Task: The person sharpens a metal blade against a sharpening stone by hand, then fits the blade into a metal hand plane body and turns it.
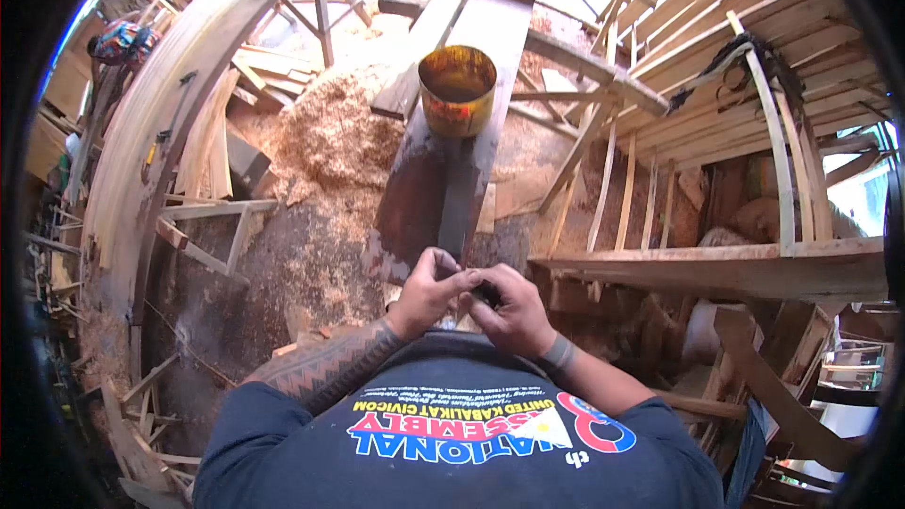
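My left hand (426, 296) and my right hand (514, 313) meet close in front of my chest, at the near end of a workbench plank. The fingers of both are curled and pinched together, with the fingertips nearly touching. A small dark patch shows between the right thumb and fingers; whether it is an object or shadow I cannot tell. Just beyond them lies a dark, wet-looking board (410, 212), with a long grey strip (459, 203) along its right side. Farther up the plank stands a yellow, stained open tin (459, 113).
Wood shavings (339, 137) cover the floor left of the plank. A long thick timber (141, 151) curves along the left, with a yellow-handled tool (150, 156) on it. At right stands a slatted wooden frame (707, 259), with dark cloth (731, 66) hanging over it.
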`<state>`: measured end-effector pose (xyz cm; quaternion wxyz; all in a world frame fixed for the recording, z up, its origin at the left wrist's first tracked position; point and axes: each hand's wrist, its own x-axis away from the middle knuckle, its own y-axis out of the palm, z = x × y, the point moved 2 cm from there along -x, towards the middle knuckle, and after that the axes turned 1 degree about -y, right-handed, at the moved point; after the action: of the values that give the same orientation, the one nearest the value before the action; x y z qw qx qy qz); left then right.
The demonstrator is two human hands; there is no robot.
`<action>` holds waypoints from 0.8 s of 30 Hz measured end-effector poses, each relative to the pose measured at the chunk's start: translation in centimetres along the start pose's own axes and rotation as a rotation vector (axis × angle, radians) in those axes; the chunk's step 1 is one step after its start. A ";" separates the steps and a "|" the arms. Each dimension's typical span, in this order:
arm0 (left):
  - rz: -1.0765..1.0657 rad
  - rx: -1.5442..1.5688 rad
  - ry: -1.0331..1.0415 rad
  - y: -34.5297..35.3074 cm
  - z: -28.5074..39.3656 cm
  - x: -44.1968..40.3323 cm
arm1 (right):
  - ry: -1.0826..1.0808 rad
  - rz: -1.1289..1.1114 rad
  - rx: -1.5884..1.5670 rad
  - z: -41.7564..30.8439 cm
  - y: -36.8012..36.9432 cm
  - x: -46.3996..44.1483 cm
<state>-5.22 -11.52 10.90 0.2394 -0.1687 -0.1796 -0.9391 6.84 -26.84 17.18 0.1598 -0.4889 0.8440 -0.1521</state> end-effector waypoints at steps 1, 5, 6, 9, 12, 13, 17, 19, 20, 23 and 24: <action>-0.005 -0.024 -0.038 -0.1 0.5 0.4 | 0.020 -0.006 0.000 0.2 0.0 -0.1; -0.046 0.229 -0.117 -1.6 1.8 0.5 | 0.209 0.123 -0.462 2.8 1.0 -2.0; -0.040 0.269 -0.126 -2.2 2.3 0.6 | 0.237 0.111 -0.535 3.2 0.5 -3.2; -0.055 0.301 -0.087 -4.8 2.9 0.3 | 0.231 0.224 -1.105 4.0 -0.3 -8.7; -0.052 0.155 0.038 -8.2 1.6 -0.9 | 0.284 0.225 -1.325 2.6 -1.4 -15.5; -0.034 0.189 -0.019 -8.9 2.3 -0.4 | 0.325 0.254 -1.369 1.4 -1.5 -17.6; -0.021 0.267 -0.062 -12.1 3.6 1.0 | 0.327 0.236 -0.636 6.0 -2.1 -30.9; -0.033 0.311 -0.057 -14.3 2.7 1.2 | 0.229 0.177 -0.178 7.1 -3.4 -36.8; -0.025 0.296 -0.066 -16.2 2.8 0.9 | 0.321 0.051 0.513 3.7 -4.5 -40.0; 0.027 0.272 -0.077 -20.0 0.8 1.0 | 0.468 -0.360 1.016 2.3 -2.4 -42.6; 0.042 0.261 -0.075 -21.2 0.3 0.5 | 0.498 -0.426 1.055 3.3 -1.4 -43.8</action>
<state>-16.41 5.82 5.97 0.2720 -0.1746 -0.3056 -0.8956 29.92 10.43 20.06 0.1445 -0.4518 0.5509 -0.6867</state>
